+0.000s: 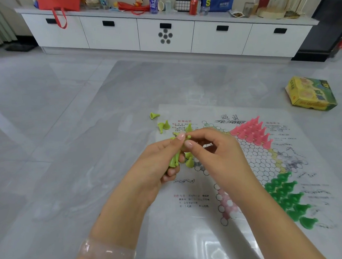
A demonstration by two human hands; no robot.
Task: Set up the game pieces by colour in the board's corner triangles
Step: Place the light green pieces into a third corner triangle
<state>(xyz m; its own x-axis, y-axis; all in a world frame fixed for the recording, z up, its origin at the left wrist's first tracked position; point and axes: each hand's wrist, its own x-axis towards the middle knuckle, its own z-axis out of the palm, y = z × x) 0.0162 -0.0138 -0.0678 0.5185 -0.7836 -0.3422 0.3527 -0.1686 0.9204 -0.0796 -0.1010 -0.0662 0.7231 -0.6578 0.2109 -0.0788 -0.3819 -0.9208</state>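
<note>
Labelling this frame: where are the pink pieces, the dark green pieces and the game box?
pink pieces [252, 133], head view, middle of the cluster.
dark green pieces [286, 196], head view, middle of the cluster.
game box [310, 93], head view, top face.

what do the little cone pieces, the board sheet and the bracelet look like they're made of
Yellow-green pieces: apparently moulded plastic, one flat colour each, smooth and slightly glossy; the pink pieces and dark green pieces look alike.
Board sheet: likely thin printed paper or plastic film, lying flat with a faint sheen; which one is unclear.
Bracelet on the left wrist: pale pink and translucent, glossy, perhaps stone, glass or resin.

Both hands [187, 148] pinch lime pieces [173, 161] over board [248, 164].
</note>
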